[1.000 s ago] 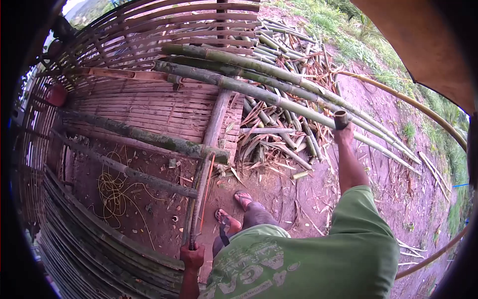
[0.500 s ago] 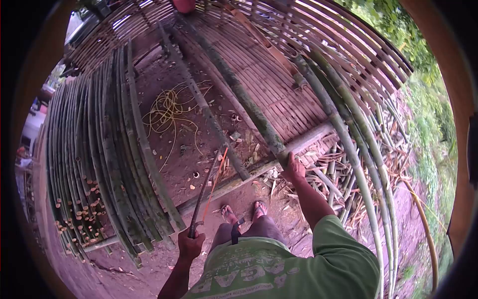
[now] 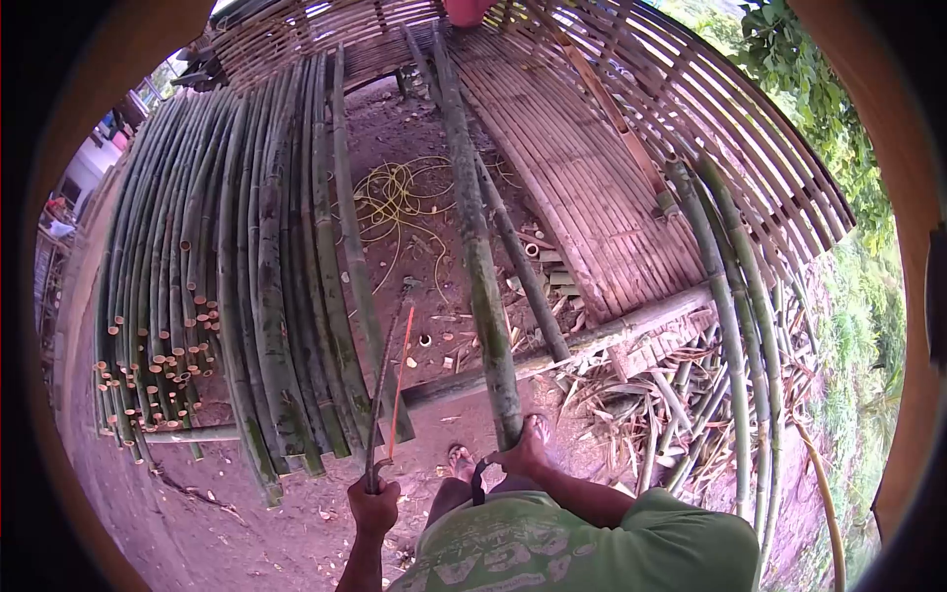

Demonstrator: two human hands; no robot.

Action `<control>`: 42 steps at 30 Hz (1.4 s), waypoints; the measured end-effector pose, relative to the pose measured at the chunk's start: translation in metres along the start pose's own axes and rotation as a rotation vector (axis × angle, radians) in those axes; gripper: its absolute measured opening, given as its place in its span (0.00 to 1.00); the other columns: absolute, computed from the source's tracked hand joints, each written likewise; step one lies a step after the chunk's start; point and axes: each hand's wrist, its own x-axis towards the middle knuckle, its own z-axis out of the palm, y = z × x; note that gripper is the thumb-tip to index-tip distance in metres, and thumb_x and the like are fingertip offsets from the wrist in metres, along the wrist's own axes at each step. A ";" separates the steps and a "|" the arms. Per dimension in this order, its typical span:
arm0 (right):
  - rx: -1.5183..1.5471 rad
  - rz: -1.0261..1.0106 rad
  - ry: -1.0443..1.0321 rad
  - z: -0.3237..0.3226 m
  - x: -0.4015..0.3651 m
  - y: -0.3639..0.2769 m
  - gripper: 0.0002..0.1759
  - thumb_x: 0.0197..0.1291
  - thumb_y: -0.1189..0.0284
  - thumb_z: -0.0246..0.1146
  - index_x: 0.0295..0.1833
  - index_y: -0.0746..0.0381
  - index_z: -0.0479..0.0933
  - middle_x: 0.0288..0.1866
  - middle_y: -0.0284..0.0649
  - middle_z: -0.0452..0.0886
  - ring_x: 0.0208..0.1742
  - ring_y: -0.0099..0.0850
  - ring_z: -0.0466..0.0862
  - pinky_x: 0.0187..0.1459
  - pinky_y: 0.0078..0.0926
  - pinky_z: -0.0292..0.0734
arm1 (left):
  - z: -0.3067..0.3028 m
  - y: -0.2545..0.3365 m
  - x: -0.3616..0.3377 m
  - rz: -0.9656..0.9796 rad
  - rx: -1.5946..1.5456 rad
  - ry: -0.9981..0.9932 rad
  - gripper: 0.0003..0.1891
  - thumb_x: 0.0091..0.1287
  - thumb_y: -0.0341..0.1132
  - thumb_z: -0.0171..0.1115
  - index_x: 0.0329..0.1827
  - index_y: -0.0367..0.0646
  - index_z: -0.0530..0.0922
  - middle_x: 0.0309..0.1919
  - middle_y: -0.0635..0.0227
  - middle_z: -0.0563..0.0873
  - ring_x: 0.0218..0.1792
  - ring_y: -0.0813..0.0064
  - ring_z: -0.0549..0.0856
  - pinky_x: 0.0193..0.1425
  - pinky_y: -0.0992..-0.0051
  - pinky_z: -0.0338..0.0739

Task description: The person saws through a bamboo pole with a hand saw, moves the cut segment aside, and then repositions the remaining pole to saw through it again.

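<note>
My left hand (image 3: 374,507) is closed around the handle of a bow saw (image 3: 376,419), which has a dark frame and an orange-red blade and points away from me. At the near end of a long green bamboo pole (image 3: 476,247), my right hand (image 3: 526,458) has its fingers wrapped on the pole. That pole runs away from me toward the far slatted wall. Beside it on the right, a thinner bamboo pole (image 3: 528,276) rests across a horizontal support pole (image 3: 449,385). The saw is apart from the held pole.
Many bamboo poles (image 3: 266,257) lie side by side on the left. A slatted bamboo platform (image 3: 592,207) stands at right, with leaning poles (image 3: 735,345) and split scraps (image 3: 681,414) nearby. Yellow rope (image 3: 390,197) lies coiled on the ground. A red container (image 3: 469,10) is at the far end.
My right hand has drawn the pole's near end left and closer to my body, over the thinner pole. The saw stays in my left hand. The view has shifted.
</note>
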 end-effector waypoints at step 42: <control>-0.030 -0.982 -0.463 0.127 -0.021 -0.167 0.40 0.49 0.63 0.72 0.66 0.65 0.67 0.62 0.53 0.77 0.58 0.47 0.82 0.57 0.39 0.77 | -0.109 0.000 -0.085 0.363 -0.497 0.017 0.20 0.55 0.14 0.60 0.18 0.45 0.60 0.14 0.76 0.66 0.16 0.85 0.65 0.20 0.78 0.63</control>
